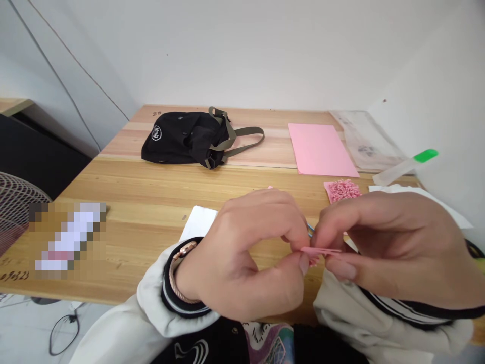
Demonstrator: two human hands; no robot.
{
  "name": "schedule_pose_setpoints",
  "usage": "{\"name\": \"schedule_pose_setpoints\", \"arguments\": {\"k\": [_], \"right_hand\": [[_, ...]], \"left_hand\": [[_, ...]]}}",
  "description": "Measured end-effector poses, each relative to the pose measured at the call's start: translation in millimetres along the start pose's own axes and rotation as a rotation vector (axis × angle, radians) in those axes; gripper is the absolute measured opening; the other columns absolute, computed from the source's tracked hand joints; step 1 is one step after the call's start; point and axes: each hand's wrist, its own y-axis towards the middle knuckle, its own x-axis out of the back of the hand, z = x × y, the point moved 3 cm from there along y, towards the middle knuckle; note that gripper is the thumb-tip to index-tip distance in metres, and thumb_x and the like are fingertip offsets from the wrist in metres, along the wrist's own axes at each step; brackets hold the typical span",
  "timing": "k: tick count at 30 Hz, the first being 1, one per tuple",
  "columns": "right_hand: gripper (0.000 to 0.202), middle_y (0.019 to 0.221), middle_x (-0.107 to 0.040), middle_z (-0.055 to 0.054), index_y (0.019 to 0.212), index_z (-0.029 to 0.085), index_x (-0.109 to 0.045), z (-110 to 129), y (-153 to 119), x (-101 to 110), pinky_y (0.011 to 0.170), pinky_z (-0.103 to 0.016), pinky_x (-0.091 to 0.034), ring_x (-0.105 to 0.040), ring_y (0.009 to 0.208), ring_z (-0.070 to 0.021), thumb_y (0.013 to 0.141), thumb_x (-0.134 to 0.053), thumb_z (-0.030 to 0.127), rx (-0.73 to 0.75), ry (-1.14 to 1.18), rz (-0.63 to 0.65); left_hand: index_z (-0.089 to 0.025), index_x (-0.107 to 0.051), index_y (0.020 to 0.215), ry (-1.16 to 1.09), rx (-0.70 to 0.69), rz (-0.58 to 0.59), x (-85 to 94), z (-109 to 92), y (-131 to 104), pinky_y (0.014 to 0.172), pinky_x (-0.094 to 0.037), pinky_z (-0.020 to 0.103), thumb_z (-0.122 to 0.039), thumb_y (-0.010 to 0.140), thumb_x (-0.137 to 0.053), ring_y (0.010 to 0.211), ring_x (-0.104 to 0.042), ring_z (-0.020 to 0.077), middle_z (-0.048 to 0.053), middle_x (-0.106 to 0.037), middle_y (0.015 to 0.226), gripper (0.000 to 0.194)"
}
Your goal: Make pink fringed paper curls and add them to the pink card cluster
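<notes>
Close in front of me, my left hand (261,247) pinches a small pink piece of paper (321,250) between thumb and fingertips. The fingertips of my right hand (394,242) close on the other side of the same piece, so the two hands nearly touch. Part of it lies behind the fingers, and pink bits show just below. A thin bluish edge peeks out between the hands, too covered to name. Beyond my right hand is a cluster of pink curled paper bits (344,190) on a pink backing.
On the wooden table (125,187) lie a black bag (178,139), a pink sheet (322,150), a clear plastic sleeve (367,139), white paper (199,221) and a green-capped translucent tube (405,168). A blurred-out object (71,235) is at left, near a fan (18,207).
</notes>
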Motion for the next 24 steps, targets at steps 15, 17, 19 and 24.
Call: {"name": "schedule_pose_setpoints", "arguments": {"k": [15, 17, 19, 24], "right_hand": [[0.007, 0.046, -0.054, 0.001, 0.068, 0.021, -0.068, 1.0, 0.2, -0.5, 0.035, -0.02, -0.036, -0.045, 0.039, -0.0084, 0.071, -0.066, 0.026, -0.09, -0.084, 0.042], [0.007, 0.045, -0.054, 0.001, 0.068, 0.02, -0.068, 1.3, 0.1, -0.5, 0.035, -0.02, -0.036, -0.045, 0.039, -0.0083, 0.071, -0.065, 0.026, -0.094, -0.089, 0.033], [0.007, 0.044, -0.053, 0.001, 0.067, 0.02, -0.068, 1.8, 0.1, -0.2, 0.035, -0.02, -0.035, -0.044, 0.039, -0.0081, 0.071, -0.065, 0.025, -0.084, -0.089, 0.035], [0.006, 0.045, -0.055, 0.001, 0.067, 0.02, -0.068, 2.4, 1.1, 0.7, 0.033, -0.02, -0.035, -0.045, 0.038, -0.0081, 0.07, -0.066, 0.025, -0.04, -0.088, 0.038]], "left_hand": [[-0.019, -0.051, 0.065, 0.072, -0.01, 0.003, -1.5, -0.6, -2.5, 0.056, -0.044, 0.027, -0.011, 0.072, -0.052, 0.059, -0.051, 0.0128, 0.002, -0.058, 0.065, 0.011], [-0.019, -0.052, 0.065, 0.069, -0.005, -0.003, -1.2, -0.3, -2.4, 0.056, -0.044, 0.028, -0.012, 0.073, -0.052, 0.059, -0.05, 0.0128, 0.002, -0.058, 0.065, 0.01], [-0.02, -0.053, 0.065, 0.062, 0.0, -0.002, -0.8, 0.1, -1.8, 0.056, -0.043, 0.028, -0.013, 0.073, -0.052, 0.058, -0.05, 0.0131, 0.002, -0.058, 0.064, 0.01], [-0.021, -0.055, 0.061, 0.02, 0.001, 0.003, 0.2, 0.1, 1.3, 0.054, -0.043, 0.03, -0.016, 0.072, -0.054, 0.055, -0.05, 0.0143, 0.003, -0.06, 0.062, 0.013]]}}
